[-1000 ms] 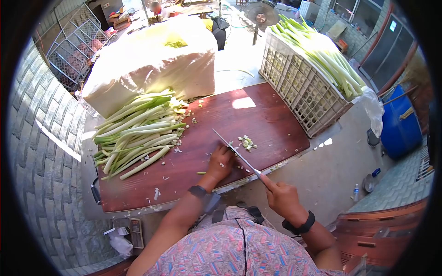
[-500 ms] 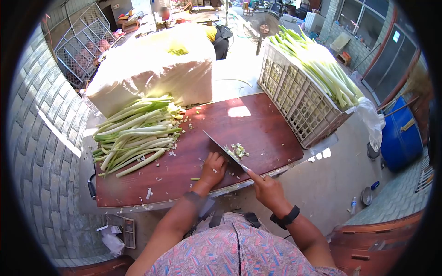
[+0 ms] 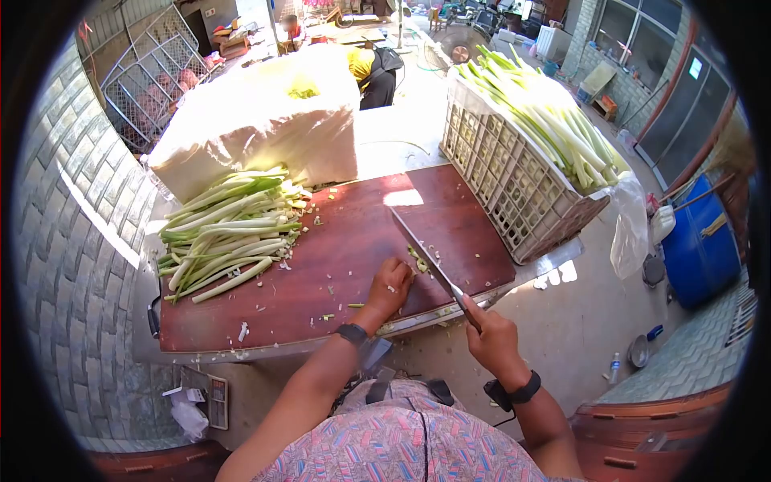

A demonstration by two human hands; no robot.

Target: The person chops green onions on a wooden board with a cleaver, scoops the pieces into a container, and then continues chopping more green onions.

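My right hand (image 3: 491, 337) is wrapped round the handle of a long knife (image 3: 427, 259), whose blade slants up and left over the red-brown board (image 3: 353, 265). My left hand (image 3: 391, 285) rests on the board just left of the blade, its fingers curled; whether anything is under them is hidden. Some chopped green onion (image 3: 418, 259) lies beside the blade, partly covered by it. On the left of the board is a heap of long green onions (image 3: 229, 229). Small white and green scraps are scattered over the board.
A plastic crate (image 3: 514, 181) full of green onions stands at the board's back right. Behind the heap is a large cloth-covered block (image 3: 257, 136). A person in yellow (image 3: 373, 72) bends behind it. A blue barrel (image 3: 703, 241) stands at right.
The knife and my right hand have shifted right and the blade is steeper. My left hand has moved slightly right. Fewer chopped pieces show beside the blade.
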